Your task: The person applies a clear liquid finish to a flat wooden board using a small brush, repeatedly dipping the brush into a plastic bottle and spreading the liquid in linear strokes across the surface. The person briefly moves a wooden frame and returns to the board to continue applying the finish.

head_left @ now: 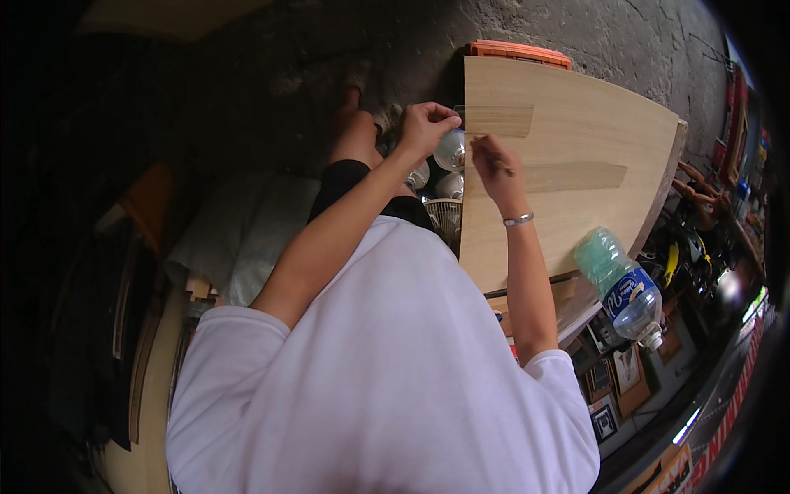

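My left hand (425, 132) is closed in a pinch, thumb and forefinger on the left end of a clear flat strip (502, 121), which juts a little past the edge of a pale wooden board (568, 222). Just below the strip, my right hand (499, 169) is closed over the board, a metal bracelet (518, 220) on its wrist. Whatever those fingers may hold is too small and blurred to make out. A second long strip (576, 177) lies across the board to the right of that hand.
A large clear plastic bottle (629, 296) with a blue label lies by the board's near right corner. Rounded clear containers (450, 151) and a ribbed basket (444, 216) sit left of the board. An orange case (520, 54) shows behind it. Framed pictures (627, 368) stand at lower right.
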Action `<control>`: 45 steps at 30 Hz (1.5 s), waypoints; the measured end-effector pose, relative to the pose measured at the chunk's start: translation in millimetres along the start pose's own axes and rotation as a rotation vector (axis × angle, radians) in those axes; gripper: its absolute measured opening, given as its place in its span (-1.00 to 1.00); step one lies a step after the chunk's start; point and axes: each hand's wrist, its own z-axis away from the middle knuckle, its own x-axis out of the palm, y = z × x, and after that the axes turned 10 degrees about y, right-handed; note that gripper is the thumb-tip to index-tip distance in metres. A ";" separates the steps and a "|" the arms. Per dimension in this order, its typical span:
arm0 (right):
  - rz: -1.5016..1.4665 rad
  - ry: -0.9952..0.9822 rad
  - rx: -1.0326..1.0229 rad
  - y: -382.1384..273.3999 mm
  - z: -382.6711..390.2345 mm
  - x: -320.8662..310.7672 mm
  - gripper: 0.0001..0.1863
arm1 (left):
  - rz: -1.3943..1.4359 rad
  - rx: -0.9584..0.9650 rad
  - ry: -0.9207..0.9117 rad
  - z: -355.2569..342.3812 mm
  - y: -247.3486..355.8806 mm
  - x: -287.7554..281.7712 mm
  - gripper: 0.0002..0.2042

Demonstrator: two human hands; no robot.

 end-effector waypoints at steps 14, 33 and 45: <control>0.020 0.026 -0.099 12.8 -51.5 4.0 -0.90 | -0.056 0.014 0.050 9.1 4.9 -9.8 -0.86; -0.649 0.350 0.311 48.9 -29.3 7.8 -0.85 | 0.041 -0.080 -0.034 12.2 -4.8 -38.5 -0.85; -0.332 0.401 0.177 3.2 -9.4 -21.1 -0.73 | 0.104 -0.099 -0.127 27.3 41.7 -23.9 -0.83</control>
